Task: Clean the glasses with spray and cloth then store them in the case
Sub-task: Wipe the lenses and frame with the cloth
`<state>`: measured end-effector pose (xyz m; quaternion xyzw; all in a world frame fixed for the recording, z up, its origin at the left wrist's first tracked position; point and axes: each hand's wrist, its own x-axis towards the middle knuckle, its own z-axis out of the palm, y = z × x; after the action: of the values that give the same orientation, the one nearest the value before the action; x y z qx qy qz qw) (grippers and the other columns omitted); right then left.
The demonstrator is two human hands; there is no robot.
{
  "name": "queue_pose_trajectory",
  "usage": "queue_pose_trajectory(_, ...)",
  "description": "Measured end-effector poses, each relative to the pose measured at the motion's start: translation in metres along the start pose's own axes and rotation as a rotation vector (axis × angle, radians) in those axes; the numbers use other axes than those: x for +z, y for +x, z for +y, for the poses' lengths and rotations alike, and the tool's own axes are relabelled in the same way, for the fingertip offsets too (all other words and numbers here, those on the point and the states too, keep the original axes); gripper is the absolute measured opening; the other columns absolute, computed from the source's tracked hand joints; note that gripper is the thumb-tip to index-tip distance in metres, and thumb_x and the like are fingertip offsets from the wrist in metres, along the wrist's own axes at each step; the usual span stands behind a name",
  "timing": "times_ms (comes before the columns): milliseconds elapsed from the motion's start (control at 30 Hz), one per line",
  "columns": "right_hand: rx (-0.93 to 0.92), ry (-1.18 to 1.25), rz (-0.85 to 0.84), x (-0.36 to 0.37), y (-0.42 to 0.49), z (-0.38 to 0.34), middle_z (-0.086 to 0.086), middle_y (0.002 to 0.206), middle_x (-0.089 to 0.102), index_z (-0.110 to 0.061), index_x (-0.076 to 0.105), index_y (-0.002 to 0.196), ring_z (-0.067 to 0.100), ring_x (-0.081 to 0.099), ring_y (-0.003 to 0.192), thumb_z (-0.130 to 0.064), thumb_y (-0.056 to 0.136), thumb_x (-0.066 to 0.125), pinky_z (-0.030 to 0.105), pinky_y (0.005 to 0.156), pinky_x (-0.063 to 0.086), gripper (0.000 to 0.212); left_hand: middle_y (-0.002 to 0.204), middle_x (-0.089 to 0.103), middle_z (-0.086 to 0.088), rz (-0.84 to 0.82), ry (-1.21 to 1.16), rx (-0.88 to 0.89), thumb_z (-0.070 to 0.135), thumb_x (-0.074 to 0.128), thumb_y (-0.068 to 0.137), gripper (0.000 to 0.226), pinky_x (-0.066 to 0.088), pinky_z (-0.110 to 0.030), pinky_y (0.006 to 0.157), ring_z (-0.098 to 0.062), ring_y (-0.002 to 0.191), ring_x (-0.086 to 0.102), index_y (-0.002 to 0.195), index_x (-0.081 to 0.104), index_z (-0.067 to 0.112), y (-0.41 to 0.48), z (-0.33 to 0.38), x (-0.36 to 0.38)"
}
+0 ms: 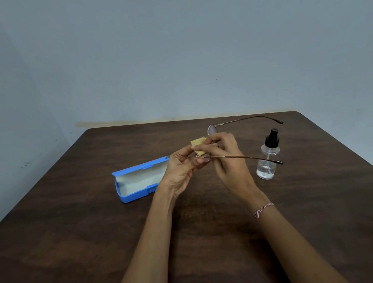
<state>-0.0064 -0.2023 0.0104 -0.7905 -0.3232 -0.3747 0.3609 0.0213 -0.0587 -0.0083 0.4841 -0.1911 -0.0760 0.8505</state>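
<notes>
Left hand (180,167) holds one glasses (212,129), right hand (227,158) one cloth (198,143).

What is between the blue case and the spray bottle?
In the head view, the left hand and right hand are there, holding the glasses and a yellow cloth.

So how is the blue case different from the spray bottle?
The case is blue and you cannot see through it; the bottle is clear with a black top. The case lies flat and long; the bottle stands upright. The case is open; the bottle has its top on. Both sit on the brown table.
</notes>
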Motion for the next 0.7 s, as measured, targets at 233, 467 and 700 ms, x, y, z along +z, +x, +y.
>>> queue_pose_trajectory(233, 0.104, -0.15, 0.073, 0.006, -0.004, 0.012, 0.004, 0.107, 0.046, -0.008, 0.059, 0.125, 0.015, 0.046, 0.099, 0.007, 0.083, 0.061, 0.017, 0.086, 0.042, 0.045, 0.103, 0.071, -0.004, -0.008, 0.033, 0.069, 0.022, 0.093, 0.045, 0.065, 0.057, -0.028, 0.079, -0.014, 0.093, 0.069, 0.106, 0.072, 0.023, 0.0, 0.003, 0.005)
queue_pose_trajectory(467, 0.078, -0.075, 0.043, 0.01, -0.006, 0.003, 0.007, 0.109, 0.052, -0.009, 0.059, 0.124, 0.017, 0.055, 0.097, 0.005, 0.084, 0.061, 0.019, 0.087, 0.047, 0.042, 0.106, 0.072, 0.001, 0.017, 0.023, 0.07, 0.023, 0.093, 0.044, 0.059, 0.056, -0.025, 0.075, -0.013, 0.1, 0.066, 0.1, 0.074, 0.024, 0.001, 0.004, 0.001)
queue_pose_trajectory(700, 0.118, -0.136, 0.049, 0.014, -0.006, 0.004, 0.007, 0.112, 0.053, -0.009, 0.058, 0.126, 0.018, 0.053, 0.102, 0.006, 0.084, 0.059, 0.017, 0.091, 0.043, 0.045, 0.108, 0.071, 0.0, 0.036, 0.028, 0.075, 0.023, 0.094, 0.043, 0.06, 0.055, -0.025, 0.079, -0.015, 0.102, 0.066, 0.1, 0.074, 0.023, 0.002, 0.002, 0.0)
